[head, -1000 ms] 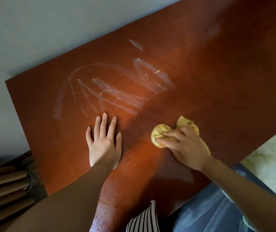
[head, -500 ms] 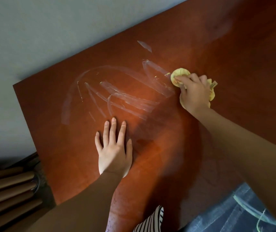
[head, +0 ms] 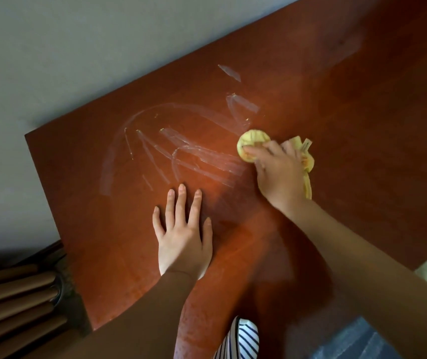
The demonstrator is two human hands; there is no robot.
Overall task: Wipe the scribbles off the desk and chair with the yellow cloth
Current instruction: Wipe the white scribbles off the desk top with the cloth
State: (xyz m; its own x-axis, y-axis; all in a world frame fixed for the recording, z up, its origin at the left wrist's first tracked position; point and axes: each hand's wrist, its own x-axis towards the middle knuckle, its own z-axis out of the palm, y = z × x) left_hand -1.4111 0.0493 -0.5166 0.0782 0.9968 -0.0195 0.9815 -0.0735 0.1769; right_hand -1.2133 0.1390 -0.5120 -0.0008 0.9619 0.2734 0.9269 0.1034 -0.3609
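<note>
The desk (head: 362,125) stands with its far edge along the wall (head: 78,47). The scribbles (head: 181,156) lie on the desk's left half, towards that far edge. The left hand (head: 184,234) rests flat on the desk, just in front of the scribbles. The right hand (head: 279,174) is to its right and farther in, with its fingers curled over the cloth (head: 252,143). The cloth lies on the desk and touches the right end of the scribbles. A row of slats (head: 13,301) lies beyond the desk's left end, lower down. A striped garment (head: 243,340) overlaps the near edge.
</note>
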